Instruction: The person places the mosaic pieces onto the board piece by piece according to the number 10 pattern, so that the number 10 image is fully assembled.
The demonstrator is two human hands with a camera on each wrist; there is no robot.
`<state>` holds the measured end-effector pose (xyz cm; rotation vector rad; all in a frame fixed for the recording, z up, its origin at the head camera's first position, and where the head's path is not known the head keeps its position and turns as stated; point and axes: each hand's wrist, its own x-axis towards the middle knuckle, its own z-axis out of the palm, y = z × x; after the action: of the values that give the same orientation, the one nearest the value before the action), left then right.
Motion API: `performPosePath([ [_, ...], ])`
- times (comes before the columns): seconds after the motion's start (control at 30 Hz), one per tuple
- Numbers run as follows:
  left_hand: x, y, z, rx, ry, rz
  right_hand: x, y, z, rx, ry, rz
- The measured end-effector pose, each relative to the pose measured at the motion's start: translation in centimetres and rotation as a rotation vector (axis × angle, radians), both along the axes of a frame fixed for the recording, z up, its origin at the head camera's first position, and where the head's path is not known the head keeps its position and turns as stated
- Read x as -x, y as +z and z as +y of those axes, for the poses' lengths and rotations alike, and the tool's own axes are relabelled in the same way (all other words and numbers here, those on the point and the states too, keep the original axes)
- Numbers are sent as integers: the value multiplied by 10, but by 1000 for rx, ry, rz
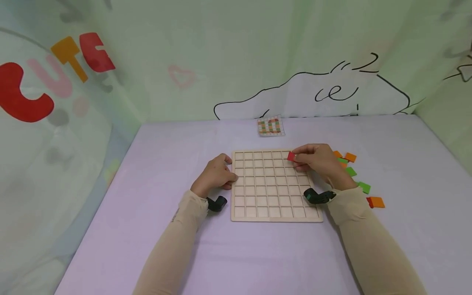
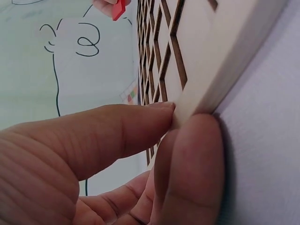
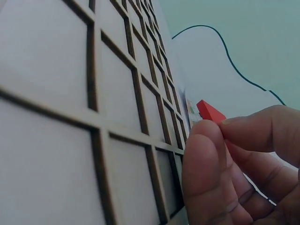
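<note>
A pale wooden grid board [image 1: 271, 219] with rows of square recesses lies flat on the table. My left hand [image 1: 215, 174] pinches its left edge; in the left wrist view the thumb [image 2: 145, 119] presses the rim's top and a finger bears on its side. Above the far right corner cells, my right hand [image 1: 320, 162] holds a small red square tile [image 1: 291, 156] between thumb and fingertips. One corner of that tile sticks up past the fingertips in the right wrist view, the rest hidden by them.
Loose orange tiles [image 1: 350, 157] and green tiles [image 1: 364, 187] lie scattered right of the board, partly behind the right hand and wrist. Beyond the board, a printed card [image 1: 271, 126] with a coloured checked pattern stands near the back curtain [image 1: 236, 57]. The table [image 1: 155, 164] has a pale lilac cover.
</note>
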<state>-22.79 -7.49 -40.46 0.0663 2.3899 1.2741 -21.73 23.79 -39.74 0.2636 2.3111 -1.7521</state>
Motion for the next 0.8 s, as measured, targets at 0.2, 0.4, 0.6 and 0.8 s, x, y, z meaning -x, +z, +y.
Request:
performPosePath([
  [0.2, 0, 1, 1, 7, 0, 10, 0, 0, -1, -36, 17, 0],
  [0.4, 1, 0, 0, 1, 2, 14, 0, 0, -3, -81, 47, -13],
  [0.6, 0, -1, -1, 0, 11, 12, 1, -2, -5, -90, 57, 0],
  [0.8, 1, -3, 1, 2, 9, 19, 0, -3, -7, -123, 33, 8],
])
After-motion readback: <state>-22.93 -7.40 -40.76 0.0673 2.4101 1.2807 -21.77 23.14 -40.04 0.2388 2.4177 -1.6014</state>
